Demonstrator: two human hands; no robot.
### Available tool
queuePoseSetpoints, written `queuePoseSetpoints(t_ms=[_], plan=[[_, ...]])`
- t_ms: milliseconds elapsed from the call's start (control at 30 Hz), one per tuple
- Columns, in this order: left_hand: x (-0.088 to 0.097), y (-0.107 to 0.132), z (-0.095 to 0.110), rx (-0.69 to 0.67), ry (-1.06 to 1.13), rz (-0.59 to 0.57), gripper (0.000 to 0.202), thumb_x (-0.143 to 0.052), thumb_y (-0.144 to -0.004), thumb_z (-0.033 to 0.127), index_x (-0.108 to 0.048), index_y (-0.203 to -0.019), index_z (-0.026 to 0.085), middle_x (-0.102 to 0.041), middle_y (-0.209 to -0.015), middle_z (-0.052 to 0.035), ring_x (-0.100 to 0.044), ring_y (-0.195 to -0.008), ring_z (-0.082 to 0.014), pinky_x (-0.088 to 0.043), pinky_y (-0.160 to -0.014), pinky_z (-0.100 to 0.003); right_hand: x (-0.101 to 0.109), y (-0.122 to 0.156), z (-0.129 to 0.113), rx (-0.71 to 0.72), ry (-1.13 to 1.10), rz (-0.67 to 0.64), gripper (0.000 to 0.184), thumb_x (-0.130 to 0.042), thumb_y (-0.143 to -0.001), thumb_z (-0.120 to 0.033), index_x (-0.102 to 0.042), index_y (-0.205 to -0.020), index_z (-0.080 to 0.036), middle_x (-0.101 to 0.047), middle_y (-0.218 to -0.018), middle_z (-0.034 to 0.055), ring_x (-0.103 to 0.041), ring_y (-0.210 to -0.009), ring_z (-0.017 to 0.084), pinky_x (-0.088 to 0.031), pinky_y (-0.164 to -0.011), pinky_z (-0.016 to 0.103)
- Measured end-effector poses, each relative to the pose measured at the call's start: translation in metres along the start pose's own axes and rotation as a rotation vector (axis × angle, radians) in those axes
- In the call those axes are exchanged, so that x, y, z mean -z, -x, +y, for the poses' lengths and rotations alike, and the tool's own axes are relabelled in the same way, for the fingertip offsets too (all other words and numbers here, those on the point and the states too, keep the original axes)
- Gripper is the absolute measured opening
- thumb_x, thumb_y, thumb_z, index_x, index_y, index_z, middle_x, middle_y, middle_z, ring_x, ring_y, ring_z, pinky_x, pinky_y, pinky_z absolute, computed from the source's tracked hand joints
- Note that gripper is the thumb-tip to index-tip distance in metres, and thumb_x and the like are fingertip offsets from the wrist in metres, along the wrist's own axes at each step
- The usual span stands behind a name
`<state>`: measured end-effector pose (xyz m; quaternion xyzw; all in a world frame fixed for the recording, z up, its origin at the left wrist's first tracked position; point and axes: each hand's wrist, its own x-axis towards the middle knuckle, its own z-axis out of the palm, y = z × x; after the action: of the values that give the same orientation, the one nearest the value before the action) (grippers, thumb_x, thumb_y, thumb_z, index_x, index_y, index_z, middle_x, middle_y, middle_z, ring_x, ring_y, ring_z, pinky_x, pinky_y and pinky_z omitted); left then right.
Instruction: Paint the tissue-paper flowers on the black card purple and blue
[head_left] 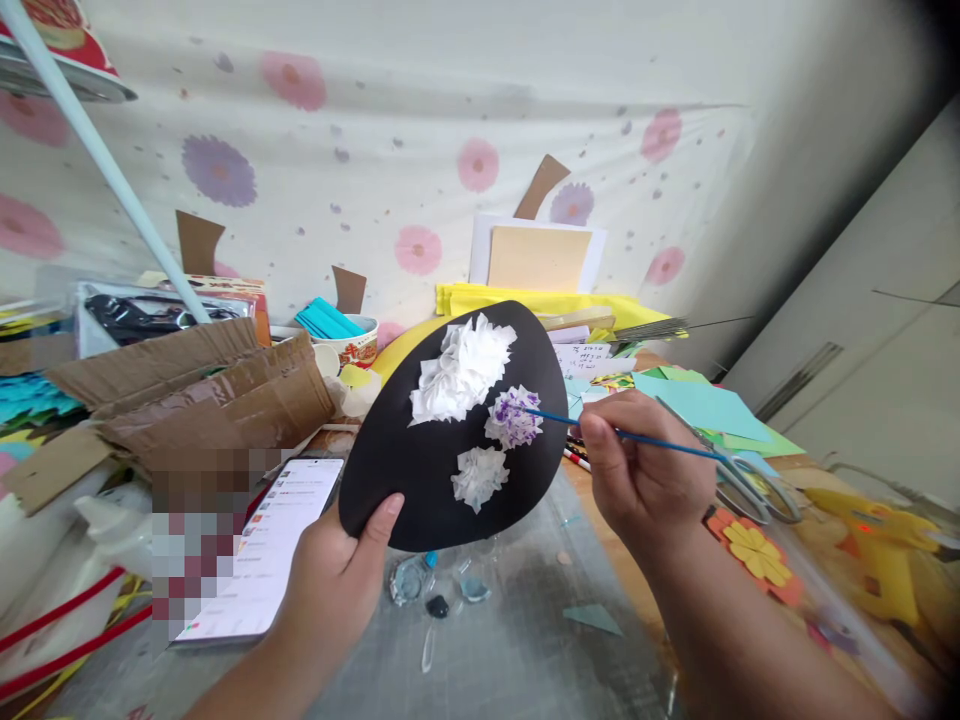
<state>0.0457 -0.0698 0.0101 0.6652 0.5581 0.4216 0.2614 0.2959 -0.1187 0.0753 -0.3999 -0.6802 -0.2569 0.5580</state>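
Observation:
My left hand (349, 570) grips the lower left edge of a black rounded card (420, 480), thumb on the front, held tilted above the table. On the card are a large white crumpled-paper flower cluster (465, 365), a small flower with purple dabs (516, 416) and a small pale flower (481, 477). Pinched in my right hand (649, 460) is a thin blue paintbrush (637, 437), its tip touching the purple-dabbed flower. Below the card, small paint pots (409, 578) stand on the mat; their contents look bluish and dark.
A phone (289, 540) with a lit screen lies at left, beside a cardboard box (225, 400). To the right are scissors (757, 490), an orange paper flower (754, 555), a yellow glue gun (874, 550) and coloured paper sheets (705, 405). A lamp pole (112, 170) slants at upper left.

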Motion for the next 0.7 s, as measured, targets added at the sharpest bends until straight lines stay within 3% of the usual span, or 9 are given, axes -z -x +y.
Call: queuePoseSetpoints(t_ms=[100, 267, 433, 600, 700], plan=[[0.0005, 0.0002, -0.0008, 0.009, -0.005, 0.007, 0.05, -0.054, -0.082, 0.059, -0.072, -0.112, 0.024, -0.08, -0.105, -0.0074, -0.071, -0.106, -0.0342, -0.057, -0.093, -0.049, -0.0005, -0.0002, -0.0023, 0.032, -0.063, -0.068, 0.011, -0.059, -0.087, -0.008, -0.056, -0.085, -0.018, -0.062, -0.068, 0.0023, -0.059, -0.061, 0.015, -0.047, -0.057, 0.03], [0.0011, -0.0003, -0.0008, 0.005, -0.002, 0.008, 0.048, -0.055, -0.082, 0.058, -0.072, -0.112, 0.024, -0.08, -0.105, -0.0068, -0.071, -0.108, -0.0333, -0.057, -0.093, -0.047, -0.0001, -0.0014, -0.001, -0.007, 0.036, 0.024, 0.01, -0.058, -0.089, -0.01, -0.058, -0.084, -0.019, -0.061, -0.067, 0.0017, -0.057, -0.061, 0.014, -0.045, -0.056, 0.029], [-0.0003, -0.0006, -0.0017, 0.003, -0.002, 0.006, 0.05, -0.054, -0.082, 0.059, -0.072, -0.111, 0.024, -0.079, -0.108, -0.008, -0.07, -0.11, -0.0328, -0.055, -0.096, -0.047, 0.0002, -0.0018, -0.0016, 0.007, -0.037, -0.064, 0.01, -0.057, -0.089, -0.01, -0.056, -0.084, -0.019, -0.061, -0.067, 0.0011, -0.057, -0.059, 0.013, -0.046, -0.056, 0.029], [-0.0005, 0.0, -0.0022, 0.018, 0.003, 0.006, 0.05, -0.053, -0.082, 0.06, -0.072, -0.111, 0.023, -0.079, -0.109, -0.0086, -0.07, -0.111, -0.0323, -0.055, -0.096, -0.047, -0.0002, -0.0002, -0.0016, -0.002, 0.023, 0.019, 0.012, -0.058, -0.088, -0.009, -0.057, -0.083, -0.019, -0.06, -0.067, 0.0009, -0.058, -0.062, 0.014, -0.046, -0.057, 0.029], [0.0003, -0.0003, -0.0012, 0.02, -0.004, -0.003, 0.05, -0.053, -0.082, 0.06, -0.072, -0.111, 0.024, -0.079, -0.108, -0.0082, -0.07, -0.109, -0.0325, -0.055, -0.097, -0.047, 0.0, 0.0008, -0.0011, -0.004, -0.022, -0.022, 0.012, -0.058, -0.088, -0.008, -0.056, -0.083, -0.019, -0.06, -0.067, 0.001, -0.057, -0.061, 0.014, -0.045, -0.057, 0.029]])
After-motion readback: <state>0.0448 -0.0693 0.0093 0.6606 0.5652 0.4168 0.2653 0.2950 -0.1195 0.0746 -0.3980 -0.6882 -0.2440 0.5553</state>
